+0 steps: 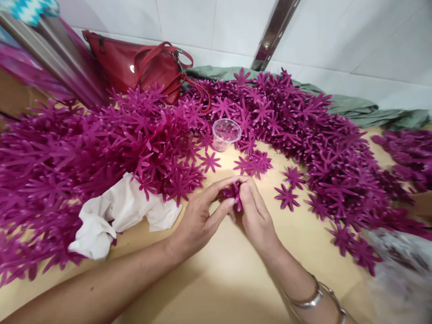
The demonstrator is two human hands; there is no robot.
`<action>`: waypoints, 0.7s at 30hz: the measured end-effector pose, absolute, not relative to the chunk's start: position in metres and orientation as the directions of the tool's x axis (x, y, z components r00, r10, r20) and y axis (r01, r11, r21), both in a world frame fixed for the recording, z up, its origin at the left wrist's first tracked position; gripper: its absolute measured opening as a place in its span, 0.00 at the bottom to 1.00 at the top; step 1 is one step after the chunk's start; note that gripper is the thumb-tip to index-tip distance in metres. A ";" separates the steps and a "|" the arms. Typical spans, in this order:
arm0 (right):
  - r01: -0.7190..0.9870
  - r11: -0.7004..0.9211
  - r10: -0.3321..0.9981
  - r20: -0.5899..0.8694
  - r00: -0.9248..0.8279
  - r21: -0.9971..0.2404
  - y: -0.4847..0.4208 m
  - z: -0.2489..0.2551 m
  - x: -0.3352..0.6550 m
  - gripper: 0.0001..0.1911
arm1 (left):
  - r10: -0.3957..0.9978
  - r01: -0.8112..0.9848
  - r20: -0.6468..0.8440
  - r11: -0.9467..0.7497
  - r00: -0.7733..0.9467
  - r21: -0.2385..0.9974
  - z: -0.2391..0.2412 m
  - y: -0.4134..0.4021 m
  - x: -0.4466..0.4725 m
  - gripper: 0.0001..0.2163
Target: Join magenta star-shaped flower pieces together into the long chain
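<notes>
Pinching a magenta flower (238, 202), left hand (199, 218) and right hand (257, 220) are meeting above tabletop (216, 274) edged by flower heaps (320, 153), tiled wall (337, 40) behind.

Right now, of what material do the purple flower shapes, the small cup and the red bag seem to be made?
Purple flower shapes: perhaps foam or plastic, fairly matte, with pale petal edges; the exact material stays open.
Small cup: probably clear plastic, glossy; purple shows through and its rim catches light.
Red bag: real or imitation leather, smooth, judging by its soft sheen.
</notes>
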State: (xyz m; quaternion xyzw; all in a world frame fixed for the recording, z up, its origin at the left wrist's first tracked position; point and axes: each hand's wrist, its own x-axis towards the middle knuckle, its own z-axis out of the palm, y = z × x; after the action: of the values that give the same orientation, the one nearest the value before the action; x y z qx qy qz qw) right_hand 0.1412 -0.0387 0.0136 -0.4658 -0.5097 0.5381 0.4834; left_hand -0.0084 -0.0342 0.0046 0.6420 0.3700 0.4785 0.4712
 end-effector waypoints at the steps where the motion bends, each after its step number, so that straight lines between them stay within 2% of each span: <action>1: -0.054 -0.005 0.993 0.002 -0.121 -0.999 -0.038 0.014 0.143 0.17 | 0.939 -0.013 0.242 -0.246 0.244 0.969 0.004 -0.034 -0.008 0.20; 3: -0.062 0.008 0.991 0.016 -0.129 -0.998 -0.037 0.014 0.147 0.20 | 0.964 -0.082 0.178 -0.165 0.198 0.983 0.005 -0.033 -0.009 0.19; 5: -0.042 0.013 0.995 0.017 -0.103 -0.999 -0.034 0.013 0.149 0.17 | 0.975 -0.109 0.121 -0.102 0.188 0.989 0.006 -0.032 -0.010 0.19; 8: 0.019 0.030 0.997 0.028 -0.068 -0.999 -0.030 0.011 0.148 0.17 | 0.979 -0.122 0.071 -0.048 0.193 0.991 0.010 -0.032 -0.011 0.17; 10: 0.000 0.028 0.999 0.028 -0.023 -1.000 -0.028 0.010 0.146 0.17 | 0.979 -0.162 0.049 -0.017 0.198 0.987 0.011 -0.031 -0.011 0.16; 13: -0.079 0.025 0.998 0.020 0.052 -0.997 -0.027 0.012 0.143 0.13 | 0.979 -0.210 0.034 0.008 0.199 0.978 0.009 -0.030 -0.009 0.15; 16: -0.066 0.061 0.994 0.055 0.090 -0.996 -0.028 0.014 0.142 0.07 | 0.991 -0.217 0.029 0.001 0.133 0.976 0.006 -0.027 -0.007 0.09; 18: -0.023 0.077 0.992 0.074 0.100 -0.997 -0.029 0.014 0.142 0.09 | 0.998 -0.245 0.025 -0.008 0.066 0.970 0.006 -0.025 -0.006 0.06; 21: 0.006 0.059 0.994 0.059 0.096 -0.998 -0.029 0.012 0.142 0.17 | 1.000 -0.297 0.015 -0.013 0.007 0.955 0.009 -0.022 -0.006 0.06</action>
State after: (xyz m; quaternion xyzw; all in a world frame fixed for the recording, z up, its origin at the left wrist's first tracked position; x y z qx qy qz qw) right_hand 0.1419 -0.0294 0.0125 -0.5093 -0.4908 0.4596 0.5371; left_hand -0.0056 -0.0224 0.0089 0.4252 0.4136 0.5705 0.5681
